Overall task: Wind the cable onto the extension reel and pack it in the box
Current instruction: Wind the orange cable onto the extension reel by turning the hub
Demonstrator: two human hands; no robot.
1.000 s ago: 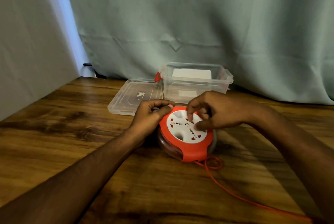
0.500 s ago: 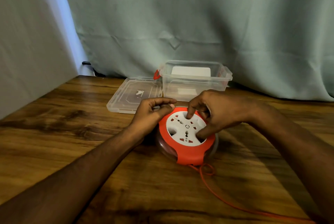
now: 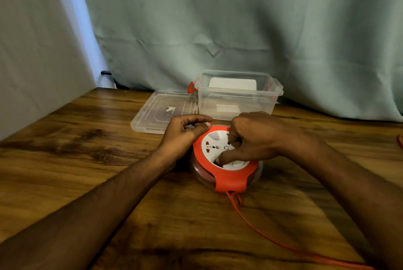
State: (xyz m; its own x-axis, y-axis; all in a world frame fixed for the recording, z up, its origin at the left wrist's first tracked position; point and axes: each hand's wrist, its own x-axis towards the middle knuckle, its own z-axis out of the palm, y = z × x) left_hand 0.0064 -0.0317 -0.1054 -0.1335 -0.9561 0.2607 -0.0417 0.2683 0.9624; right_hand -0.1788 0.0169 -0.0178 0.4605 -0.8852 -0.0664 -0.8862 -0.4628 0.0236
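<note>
An orange extension reel (image 3: 231, 177) with a white socket face lies flat on the wooden table (image 3: 65, 149). My left hand (image 3: 184, 134) grips its left rim, thumb on the orange edge. My right hand (image 3: 253, 136) lies over the white face, with thumb and fingertips dug into its recesses. An orange cable (image 3: 261, 228) leaves the reel's near side, makes a small loop and trails to the lower right. A clear plastic box (image 3: 236, 104) with red latches stands open just behind the reel.
The box's clear lid (image 3: 161, 115) lies flat to the left of the box. A grey-green curtain (image 3: 239, 30) hangs behind the table, and a pale wall closes the left side. Another bit of orange cable (image 3: 400, 141) shows at the right edge.
My right hand has turned the white socket face, the thumb swinging round to its near side. The cable loop by the reel has tightened and drawn closer to it. My left hand keeps its grip.
</note>
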